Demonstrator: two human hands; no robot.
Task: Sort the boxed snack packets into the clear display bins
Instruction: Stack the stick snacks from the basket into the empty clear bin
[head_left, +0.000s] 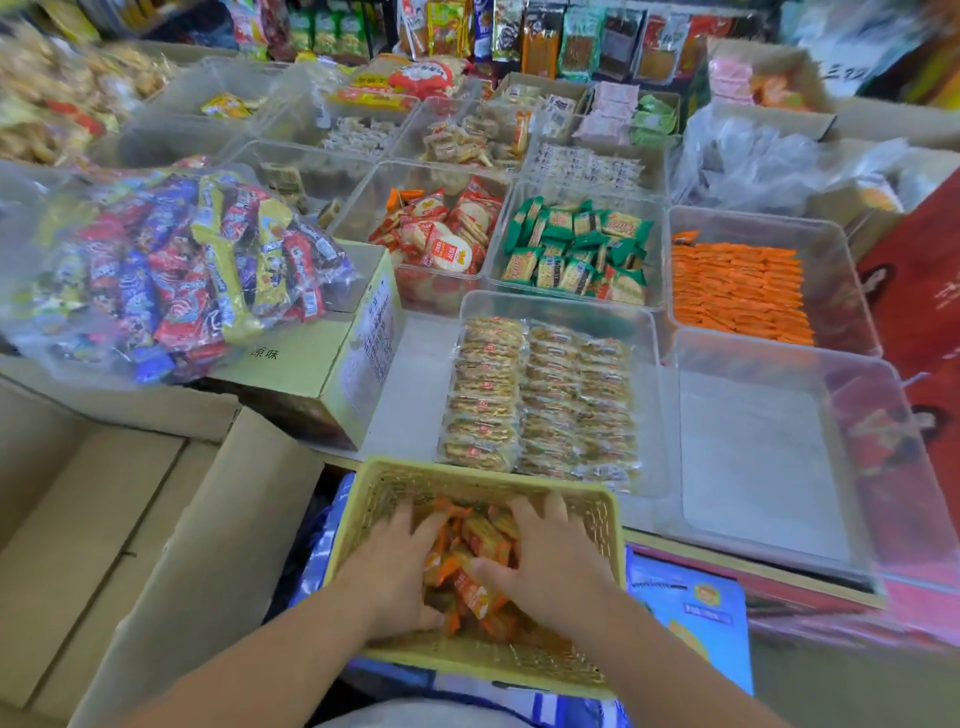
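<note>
A yellow mesh basket (467, 474) sits right in front of me with several orange snack packets (483, 538) inside. Both hands are down in it. My left hand (395, 566) lies on the left side of the pile with fingers spread. My right hand (550, 561) lies on the right side, thumb stretched toward the left hand, with the packets gathered between the two hands. Beyond the basket stand clear display bins: an empty one (691, 358) at the near right, and one behind it holding neat rows of orange packets (737, 291).
A bin of clear-wrapped biscuits (540, 395) stands just past the basket. Farther back are bins of green packets (576, 254) and red-and-white packets (441, 234). A bag of mixed candy (171, 270) rests on a cardboard box (332, 374) at left. Open cartons (130, 519) are near left.
</note>
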